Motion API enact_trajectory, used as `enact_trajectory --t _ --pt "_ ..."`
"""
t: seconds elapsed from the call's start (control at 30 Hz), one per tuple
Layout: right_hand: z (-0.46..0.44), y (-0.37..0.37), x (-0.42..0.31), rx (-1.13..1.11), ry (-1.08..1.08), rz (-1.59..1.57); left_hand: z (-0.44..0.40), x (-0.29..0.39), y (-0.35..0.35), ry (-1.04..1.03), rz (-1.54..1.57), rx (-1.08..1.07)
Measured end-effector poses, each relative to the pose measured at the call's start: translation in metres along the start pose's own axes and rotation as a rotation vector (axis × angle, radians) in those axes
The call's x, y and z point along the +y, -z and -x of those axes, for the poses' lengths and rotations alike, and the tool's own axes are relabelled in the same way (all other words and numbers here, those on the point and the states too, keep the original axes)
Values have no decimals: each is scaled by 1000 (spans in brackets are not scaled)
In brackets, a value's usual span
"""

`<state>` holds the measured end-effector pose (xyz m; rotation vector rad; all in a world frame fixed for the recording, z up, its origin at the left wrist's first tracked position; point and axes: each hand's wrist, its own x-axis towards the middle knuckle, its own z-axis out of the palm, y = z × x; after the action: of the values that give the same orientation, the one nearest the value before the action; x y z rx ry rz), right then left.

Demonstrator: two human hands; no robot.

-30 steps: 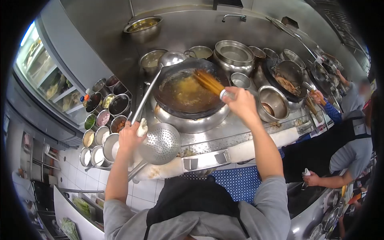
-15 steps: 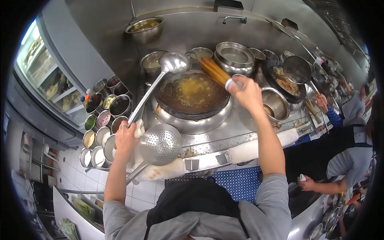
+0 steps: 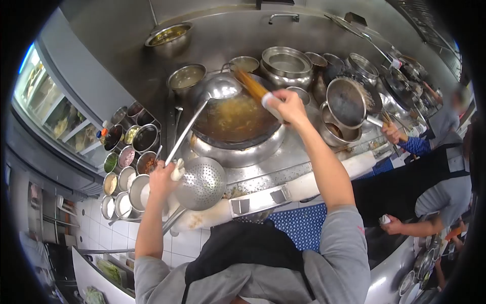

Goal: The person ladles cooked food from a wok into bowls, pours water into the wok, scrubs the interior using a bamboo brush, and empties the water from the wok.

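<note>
My left hand (image 3: 161, 180) is closed around the long handle of a steel ladle (image 3: 223, 87), with a white cloth (image 3: 177, 170) beside my fingers. The ladle's bowl is at the back left rim of a wok (image 3: 223, 145), its rounded underside facing up. Cloudy yellowish-brown liquid (image 3: 233, 117) spreads across the wok. Gripped in my right hand (image 3: 289, 106) is a bamboo wok brush (image 3: 249, 84) with a white-wrapped handle. Its bristles, blurred, are over the wok's back edge near the ladle bowl. A perforated skimmer (image 3: 201, 183) lies below and right of my left hand.
Several metal containers of ingredients (image 3: 147, 137) stand at the left. Behind the wok are steel pots (image 3: 286, 66) and a wall tap (image 3: 283, 17). At the right, a co-worker's hand (image 3: 391, 133) holds a round dark strainer (image 3: 346, 102) over a steel bowl (image 3: 334, 137).
The ladle bowl and brush have come lower and closer together at the wok. Liquid now covers more of the wok. The co-worker's strainer has moved left and down. The view has shifted slightly.
</note>
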<state>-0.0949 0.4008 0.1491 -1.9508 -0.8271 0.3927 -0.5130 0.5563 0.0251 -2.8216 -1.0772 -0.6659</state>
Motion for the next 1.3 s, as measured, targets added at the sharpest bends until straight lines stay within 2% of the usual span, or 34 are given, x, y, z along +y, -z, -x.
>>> enact_trajectory --t 0.07,0.1,0.2,0.3,0.4,0.43,0.53,0.57,0.6,0.63,0.67,0.73,0.77,0.8,0.87,0.9,0.93,0.97,1.0,1.03,1.07,1.1,1.13,1.2,1.23,1.3 --pt "-14 -1 39 -25 -3 146 0 -9 -3 7 81 -31" --pt "5 6 28 -41 -71 98 1 -7 2 74 145 -37" --pt "57 24 -11 14 145 207 5 -8 3 104 162 2" --pt "75 15 -22 133 662 430 0 -7 5 43 181 -44" --pt "22 35 -17 -83 258 -177 1 -1 20 -36 753 -212" --pt "7 53 -5 -274 63 -383 4 3 20 22 938 -269" --pt "12 -2 47 -494 -261 -1055 15 22 -4 307 1533 -333" --pt "20 -30 65 -645 -296 -1214 24 29 -24 434 1618 -220" --pt "29 -54 73 -800 -333 -1371 18 33 -33 330 1621 -280" --pt "37 -64 66 -776 -267 -1470 14 39 -33 345 1514 -266" --pt "37 -59 60 -582 -204 -1276 12 43 -31 364 1404 -257" --pt "40 -38 28 -198 -91 -887 0 42 -2 147 787 -208" --pt "40 -19 15 -125 -1 -661 -9 43 14 32 482 -180" --pt "17 -22 35 70 495 -367 -15 48 27 66 398 -192" --pt "55 22 -29 147 634 327 -19 58 45 138 229 -222" --pt "59 33 -42 129 619 385 -17 49 36 77 193 -166" --pt "54 39 -49 115 603 440 -15 42 34 99 403 -241" --pt "33 45 -39 142 520 169 -12 35 35 121 611 -319" --pt "14 67 -32 -177 178 -176 -7 30 31 148 825 -387" --pt "12 59 -16 -211 103 -341 19 16 -12 448 1350 -316" --pt "13 44 4 -246 34 -503 21 1 -32 366 1481 -391" --pt "33 18 8 -261 -77 -731 24 5 -49 458 1619 -288" --pt "46 -1 24 -323 -110 -798 30 13 -58 558 1751 -188" --pt "59 -22 43 -267 -175 -743 19 26 -45 533 1779 -180" --pt "63 -25 44 -203 -93 -689 15 29 -34 522 1791 -177" --pt "73 -24 44 -51 59 -584 13 30 -16 467 1564 -168"
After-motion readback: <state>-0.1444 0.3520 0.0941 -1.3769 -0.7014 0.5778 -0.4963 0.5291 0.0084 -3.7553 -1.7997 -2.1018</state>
